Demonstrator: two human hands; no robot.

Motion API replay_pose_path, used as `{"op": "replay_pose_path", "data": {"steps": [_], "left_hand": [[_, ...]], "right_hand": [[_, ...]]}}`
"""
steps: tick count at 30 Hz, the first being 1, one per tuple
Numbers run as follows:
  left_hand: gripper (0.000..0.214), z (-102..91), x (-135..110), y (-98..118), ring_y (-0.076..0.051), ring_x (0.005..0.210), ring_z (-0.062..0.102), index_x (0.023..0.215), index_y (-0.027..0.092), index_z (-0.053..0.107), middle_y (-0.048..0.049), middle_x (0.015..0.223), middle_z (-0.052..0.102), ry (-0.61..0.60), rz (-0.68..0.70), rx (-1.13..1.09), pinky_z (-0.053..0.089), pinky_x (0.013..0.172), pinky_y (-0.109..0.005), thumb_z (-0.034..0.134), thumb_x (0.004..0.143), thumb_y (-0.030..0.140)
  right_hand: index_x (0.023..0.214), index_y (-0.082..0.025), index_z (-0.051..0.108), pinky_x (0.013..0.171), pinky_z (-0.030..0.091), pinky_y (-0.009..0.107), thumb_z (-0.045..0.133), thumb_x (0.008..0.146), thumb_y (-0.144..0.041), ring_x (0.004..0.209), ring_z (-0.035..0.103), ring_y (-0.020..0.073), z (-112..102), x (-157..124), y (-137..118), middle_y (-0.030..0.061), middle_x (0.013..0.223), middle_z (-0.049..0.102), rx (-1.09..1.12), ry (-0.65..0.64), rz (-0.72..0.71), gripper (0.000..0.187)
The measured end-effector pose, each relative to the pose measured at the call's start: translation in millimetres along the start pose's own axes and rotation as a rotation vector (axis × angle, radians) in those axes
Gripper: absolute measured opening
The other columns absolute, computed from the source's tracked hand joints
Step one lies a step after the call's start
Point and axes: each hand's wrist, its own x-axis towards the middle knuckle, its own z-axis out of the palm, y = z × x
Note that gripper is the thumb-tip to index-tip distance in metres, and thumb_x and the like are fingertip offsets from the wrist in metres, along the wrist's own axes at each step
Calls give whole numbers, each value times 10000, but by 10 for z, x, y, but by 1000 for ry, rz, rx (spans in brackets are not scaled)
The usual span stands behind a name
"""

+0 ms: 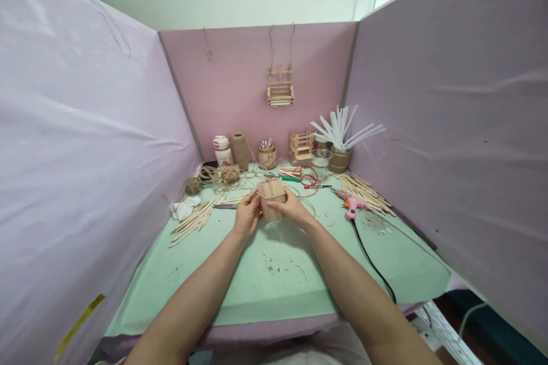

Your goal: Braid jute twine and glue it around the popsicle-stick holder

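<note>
Between my two hands is a small box-like holder made of wooden craft sticks [273,208], raised a little above the table. My left hand [248,212] grips its left side, fingers wrapped along the edge. On the other side my right hand [293,208] holds it, thumb laid across the front face. A line of cord seems to run around the upper part. Just left of my left hand, a grey metal blade [225,206] lies on the cloth, its other end hidden behind the hand.
Loose craft sticks lie at left [194,222] and right [368,193]. A pink glue gun [353,205] rests at right, its black cable [371,262] running to the front edge. Tangled twine [229,175], a jar [223,153] and a pot of white strips [341,159] stand behind.
</note>
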Motion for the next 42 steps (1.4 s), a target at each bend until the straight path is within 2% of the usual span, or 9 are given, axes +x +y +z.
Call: {"op": "replay_pose_path", "data": {"steps": [8,18,22,25,28,36,42], "left_hand": [[380,-3,16,3,-127,818,640,951,159,658,-47,941,703,9,5,-45,474,786,-250,801,617,270],[297,0,21,-19,-77,706,609,824,158,646,-5,816,674,42,58,-21,450,684,-194,788,634,336],[353,4,7,5,-113,801,627,896,150,661,-49,899,686,-32,18,-24,464,763,-234,774,646,372],[401,3,1,13,-115,807,628,944,159,663,-50,934,683,-73,-14,5,465,774,-245,808,592,287],[395,3,6,1,-108,773,623,922,162,672,-38,911,683,-31,6,25,468,744,-241,811,561,247],[314,21,29,-46,-97,569,575,750,135,660,-13,680,662,119,99,109,428,559,-220,809,551,327],[369,40,26,-16,-80,549,556,755,127,614,7,658,629,116,124,113,432,544,-203,811,540,353]], "right_hand": [[1065,-192,588,828,481,328,777,589,-356,976,609,215,18,0,-6,76,1091,659,12,50,5,538],[1044,-194,582,785,493,308,770,587,-347,942,616,206,40,-9,-9,69,1067,664,46,66,27,517],[1047,-193,569,751,502,297,757,607,-389,915,628,205,27,40,69,81,1049,669,111,86,50,518],[1019,-195,570,741,509,289,743,620,-425,886,639,198,12,84,137,82,1037,674,182,107,58,492],[1016,-195,570,732,515,287,743,627,-425,877,640,194,9,104,173,82,1042,670,218,88,47,484],[1005,-181,575,746,519,301,767,621,-400,873,640,193,44,83,188,90,1050,667,217,78,53,482],[987,-183,577,768,528,335,781,613,-385,859,648,203,50,105,225,76,1000,683,375,9,87,472]]}}
